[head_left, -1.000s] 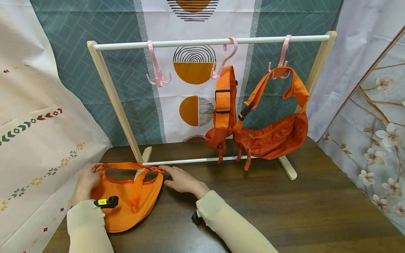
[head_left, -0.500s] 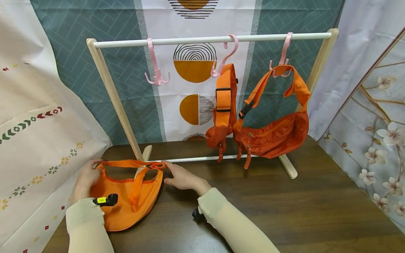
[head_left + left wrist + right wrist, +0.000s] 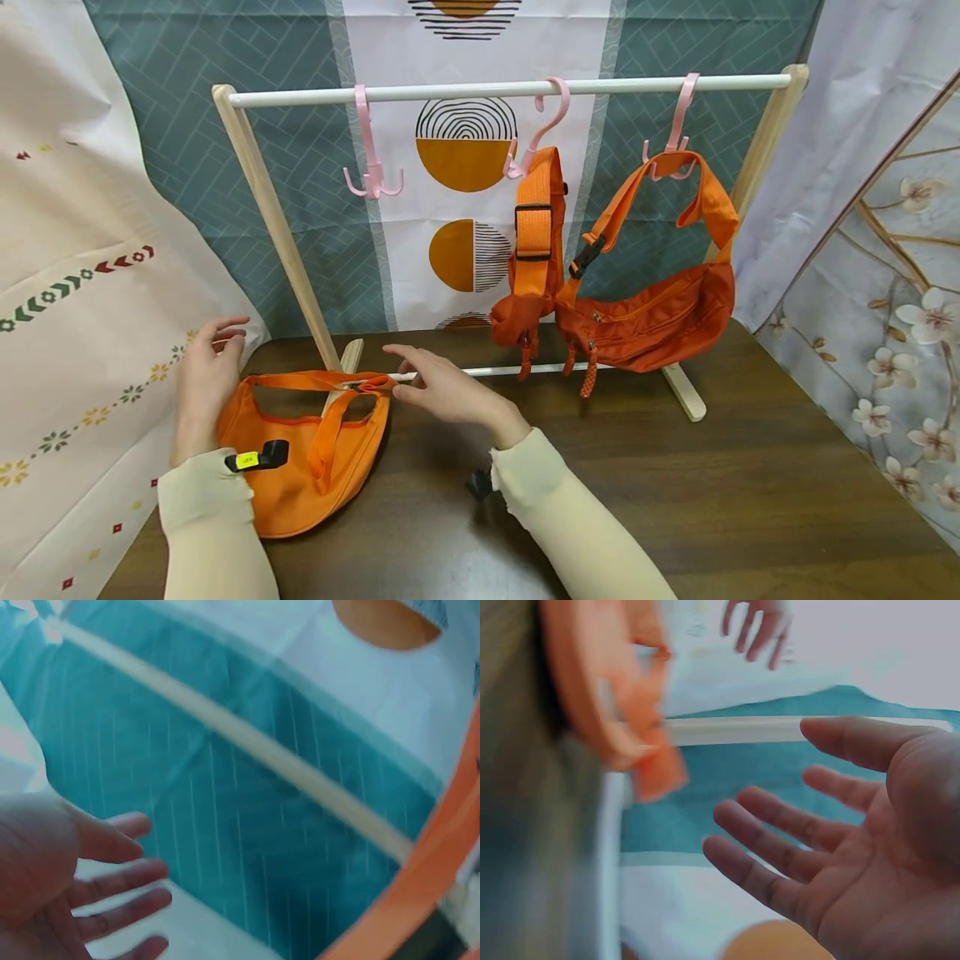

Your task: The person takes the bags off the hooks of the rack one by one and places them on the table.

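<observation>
Left wrist: blurred post [image 3: 234,732], seemingly behind strap [image 3: 416,889]

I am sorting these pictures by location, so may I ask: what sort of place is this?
Probably an indoor tabletop set-up, arranged for filming or practice: a rack stands on a brown table, orange bags hang from its pink hooks, and patterned cloths form the backdrop.
</observation>
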The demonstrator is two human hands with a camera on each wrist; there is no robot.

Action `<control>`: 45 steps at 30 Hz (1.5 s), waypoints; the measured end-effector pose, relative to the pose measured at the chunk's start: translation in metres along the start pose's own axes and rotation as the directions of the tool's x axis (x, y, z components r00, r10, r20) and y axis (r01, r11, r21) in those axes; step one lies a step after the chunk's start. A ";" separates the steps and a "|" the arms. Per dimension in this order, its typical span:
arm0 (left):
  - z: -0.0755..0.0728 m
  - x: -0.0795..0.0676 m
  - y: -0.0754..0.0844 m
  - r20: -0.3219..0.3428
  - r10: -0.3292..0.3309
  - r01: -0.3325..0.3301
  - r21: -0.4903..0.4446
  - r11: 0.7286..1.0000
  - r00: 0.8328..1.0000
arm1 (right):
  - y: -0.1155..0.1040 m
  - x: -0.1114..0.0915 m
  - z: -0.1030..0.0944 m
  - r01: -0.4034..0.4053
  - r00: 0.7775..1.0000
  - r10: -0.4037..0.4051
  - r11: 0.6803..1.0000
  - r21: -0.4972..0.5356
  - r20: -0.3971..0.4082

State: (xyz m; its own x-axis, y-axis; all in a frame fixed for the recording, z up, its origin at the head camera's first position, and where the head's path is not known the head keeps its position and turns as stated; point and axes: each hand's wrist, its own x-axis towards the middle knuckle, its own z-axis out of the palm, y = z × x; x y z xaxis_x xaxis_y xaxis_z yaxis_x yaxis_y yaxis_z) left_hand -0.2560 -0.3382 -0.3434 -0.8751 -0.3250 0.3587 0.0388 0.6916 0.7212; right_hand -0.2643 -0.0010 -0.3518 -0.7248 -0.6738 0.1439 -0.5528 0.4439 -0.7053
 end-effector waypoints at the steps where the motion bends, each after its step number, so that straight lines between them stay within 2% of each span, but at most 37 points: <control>1: 0.001 0.000 0.007 -0.020 0.007 -0.008 -0.028 1.000 1.000 | -0.005 -0.004 -0.006 0.023 1.000 -0.023 1.000 -0.002 -0.007; 4: 0.008 -0.002 0.032 -0.074 0.051 -0.060 -0.123 0.991 0.996 | -0.019 -0.016 -0.026 0.099 0.995 -0.099 0.995 0.004 -0.034; 6: 0.014 -0.004 0.049 -0.089 0.101 -0.118 -0.211 0.970 0.991 | -0.029 -0.025 -0.039 0.145 0.988 -0.144 0.989 0.013 -0.059; 11: 0.029 -0.012 0.082 -0.067 0.260 -0.268 -0.320 0.909 0.963 | -0.044 -0.050 -0.070 0.202 0.969 -0.196 0.979 0.031 -0.151; 14: 0.038 -0.015 0.092 -0.040 0.316 -0.311 -0.327 0.893 0.948 | -0.044 -0.062 -0.085 0.205 0.961 -0.186 0.976 0.072 -0.207; 18: 0.048 -0.020 0.100 -0.007 0.352 -0.336 -0.319 0.887 0.936 | -0.041 -0.077 -0.101 0.200 0.941 -0.165 0.975 0.093 -0.294; 23: 0.061 -0.025 0.110 0.040 0.378 -0.347 -0.315 0.884 0.925 | -0.038 -0.092 -0.118 0.233 0.896 -0.170 0.966 0.108 -0.411; 27: 0.070 -0.027 0.116 0.072 0.391 -0.352 -0.307 0.884 0.918 | -0.032 -0.100 -0.126 0.275 0.869 -0.177 0.949 0.153 -0.462; 32: 0.078 -0.031 0.123 0.081 0.403 -0.357 -0.330 0.874 0.912 | -0.025 -0.107 -0.135 0.270 0.856 -0.160 0.949 0.163 -0.491; 39: 0.084 -0.040 0.134 0.101 0.461 -0.379 -0.431 0.819 0.882 | -0.021 -0.120 -0.149 0.240 0.839 -0.134 0.961 0.136 -0.527; 45: 0.084 -0.041 0.143 0.109 0.489 -0.393 -0.457 0.797 0.865 | -0.022 -0.130 -0.167 0.194 0.820 -0.129 0.979 0.060 -0.558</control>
State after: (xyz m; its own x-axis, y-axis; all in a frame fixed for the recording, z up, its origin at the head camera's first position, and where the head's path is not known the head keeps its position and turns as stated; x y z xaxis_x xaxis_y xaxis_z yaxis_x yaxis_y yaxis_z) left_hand -0.2551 -0.1714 -0.3047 -0.7908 0.1278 0.5985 0.5958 0.3843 0.7052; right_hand -0.2272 0.1756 -0.2389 -0.7526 -0.2797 0.5962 -0.6575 0.2685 -0.7040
